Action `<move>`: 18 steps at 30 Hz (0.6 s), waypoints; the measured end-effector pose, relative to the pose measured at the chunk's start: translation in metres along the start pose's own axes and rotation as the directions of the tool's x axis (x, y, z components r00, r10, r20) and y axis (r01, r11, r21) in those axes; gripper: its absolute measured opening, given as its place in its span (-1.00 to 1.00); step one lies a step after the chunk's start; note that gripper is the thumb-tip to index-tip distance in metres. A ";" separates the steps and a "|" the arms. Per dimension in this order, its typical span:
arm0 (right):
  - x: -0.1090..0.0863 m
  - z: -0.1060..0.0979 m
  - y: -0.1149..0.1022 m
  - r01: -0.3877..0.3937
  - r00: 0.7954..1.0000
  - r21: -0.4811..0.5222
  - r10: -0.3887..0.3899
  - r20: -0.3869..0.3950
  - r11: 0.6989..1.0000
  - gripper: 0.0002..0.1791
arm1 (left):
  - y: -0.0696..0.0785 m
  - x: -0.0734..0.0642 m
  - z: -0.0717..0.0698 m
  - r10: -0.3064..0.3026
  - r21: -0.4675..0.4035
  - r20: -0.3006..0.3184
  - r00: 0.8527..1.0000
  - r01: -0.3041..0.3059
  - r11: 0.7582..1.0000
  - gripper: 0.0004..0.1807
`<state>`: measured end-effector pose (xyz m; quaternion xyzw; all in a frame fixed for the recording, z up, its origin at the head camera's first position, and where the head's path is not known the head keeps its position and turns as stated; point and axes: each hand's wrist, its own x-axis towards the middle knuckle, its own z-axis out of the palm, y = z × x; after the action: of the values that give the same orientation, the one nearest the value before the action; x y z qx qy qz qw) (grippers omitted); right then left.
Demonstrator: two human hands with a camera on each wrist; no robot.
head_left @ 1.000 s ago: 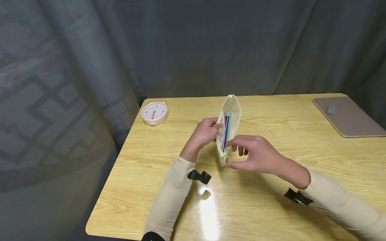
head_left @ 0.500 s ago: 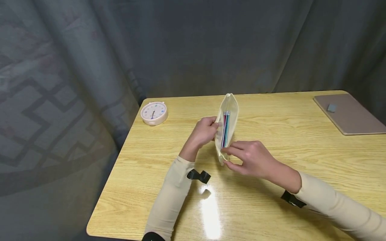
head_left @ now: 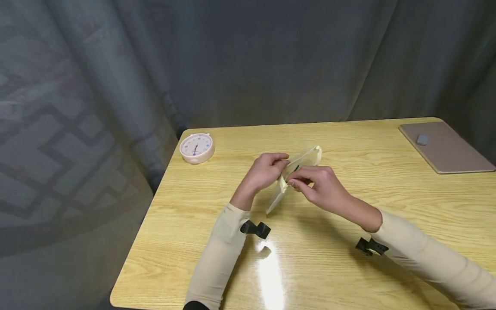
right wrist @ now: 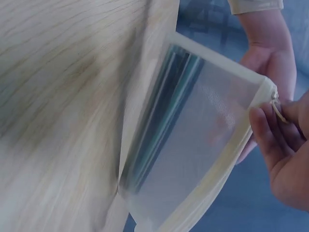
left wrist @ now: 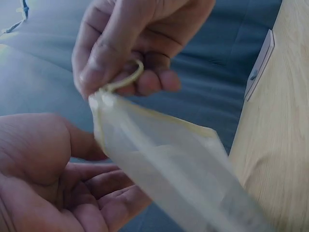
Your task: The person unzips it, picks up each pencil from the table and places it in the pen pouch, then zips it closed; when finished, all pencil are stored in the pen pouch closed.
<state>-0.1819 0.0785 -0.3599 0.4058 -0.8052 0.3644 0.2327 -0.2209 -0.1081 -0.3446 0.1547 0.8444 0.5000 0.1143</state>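
Observation:
A cream, see-through mesh pencil pouch [head_left: 276, 199] stands tilted above the table between the hands. Through its side in the right wrist view, several pencils [right wrist: 166, 113] in dark and teal tones show along the bottom. My left hand [head_left: 265, 170] holds the pouch's left side, thumb at the edge and fingers behind it. At the near top corner, my right hand [head_left: 323, 187] pinches the zipper end; a yellowish pull ring [left wrist: 133, 79] pokes out from its fingers in the left wrist view. The mouth of the pouch is partly hidden by the hands.
A round pinkish clock [head_left: 196, 148] lies at the table's back left. At the back right sits a flat mauve board [head_left: 449, 148] with a small grey-blue block [head_left: 422, 140] on it. Grey curtains [head_left: 271, 64] hang behind the wooden table [head_left: 186, 258].
The pouch has turned clockwise and tipped, so its pencils are mostly hidden in the head view. My right hand has moved up and now pinches the zipper end; the left hand stays nearly in place.

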 end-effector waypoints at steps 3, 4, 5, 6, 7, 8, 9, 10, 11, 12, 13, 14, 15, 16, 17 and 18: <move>0.003 0.000 0.002 -0.098 0.995 0.014 0.098 -0.027 0.995 -0.83 | 0.001 -0.001 -0.003 0.026 -0.001 0.012 1.000 -0.026 1.000 -0.58; 0.004 -0.001 0.003 -0.142 0.989 0.027 0.143 -0.035 0.989 -0.86 | 0.001 -0.001 -0.003 0.031 -0.020 0.015 0.999 -0.031 0.999 -0.58; 0.006 -0.002 0.004 -0.191 0.980 0.040 0.192 -0.042 0.981 -0.88 | 0.001 -0.001 -0.004 0.033 -0.043 0.021 0.999 -0.032 0.999 -0.58; 0.007 -0.003 0.006 -0.237 0.970 0.055 0.240 -0.049 0.970 -0.90 | 0.001 -0.002 -0.005 0.032 -0.063 0.027 0.999 -0.030 0.998 -0.57; 0.009 -0.004 0.007 -0.282 0.957 0.073 0.286 -0.054 0.957 -0.92 | 0.001 -0.002 -0.005 0.029 -0.084 0.034 0.999 -0.026 0.996 -0.56; 0.011 -0.005 0.009 -0.325 0.942 0.094 0.331 -0.057 0.941 -0.92 | 0.001 -0.002 -0.006 0.030 -0.090 0.035 0.999 -0.026 0.996 -0.56; 0.013 -0.007 0.011 -0.362 0.927 0.115 0.371 -0.060 0.925 -0.92 | 0.002 -0.002 -0.006 0.032 -0.081 0.037 0.999 -0.029 0.996 -0.55; 0.015 -0.008 0.013 -0.395 0.911 0.142 0.407 -0.063 0.908 -0.90 | 0.002 -0.003 -0.007 0.036 -0.067 0.036 0.999 -0.034 0.997 -0.54; 0.017 -0.009 0.015 -0.418 0.900 0.158 0.432 -0.065 0.895 -0.89 | 0.002 -0.003 -0.007 0.043 -0.047 0.033 0.999 -0.041 0.998 -0.52; 0.019 -0.009 0.017 -0.436 0.890 0.174 0.451 -0.063 0.883 -0.87 | 0.003 -0.004 -0.006 0.048 -0.025 0.027 0.999 -0.047 0.999 -0.48; 0.020 -0.010 0.018 -0.449 0.883 0.192 0.467 -0.059 0.873 -0.86 | 0.003 -0.004 -0.005 0.053 -0.007 0.019 0.998 -0.053 0.999 -0.45; 0.022 -0.010 0.018 -0.457 0.878 0.206 0.476 -0.054 0.865 -0.85 | 0.003 -0.004 -0.004 0.063 0.015 0.008 0.998 -0.063 0.998 -0.42; 0.023 -0.011 0.019 -0.461 0.875 0.217 0.482 -0.050 0.860 -0.84 | 0.003 -0.004 -0.002 0.077 0.034 -0.006 0.997 -0.077 0.996 -0.42; 0.024 -0.011 0.019 -0.464 0.874 0.228 0.484 -0.042 0.856 -0.83 | 0.003 -0.004 -0.001 0.096 0.053 -0.023 0.995 -0.095 0.994 -0.42; 0.025 -0.011 0.019 -0.463 0.875 0.232 0.483 -0.036 0.855 -0.83 | 0.003 -0.003 0.001 0.112 0.072 -0.043 0.993 -0.109 0.991 -0.43; 0.026 -0.011 0.019 -0.463 0.875 0.241 0.483 -0.028 0.853 -0.83 | 0.002 -0.003 0.002 0.131 0.093 -0.060 0.990 -0.125 0.988 -0.47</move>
<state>-0.2114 0.0822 -0.3435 0.2029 -0.8223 0.5173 0.1232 -0.2172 -0.1065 -0.3434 0.1969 0.8576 0.4729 0.0469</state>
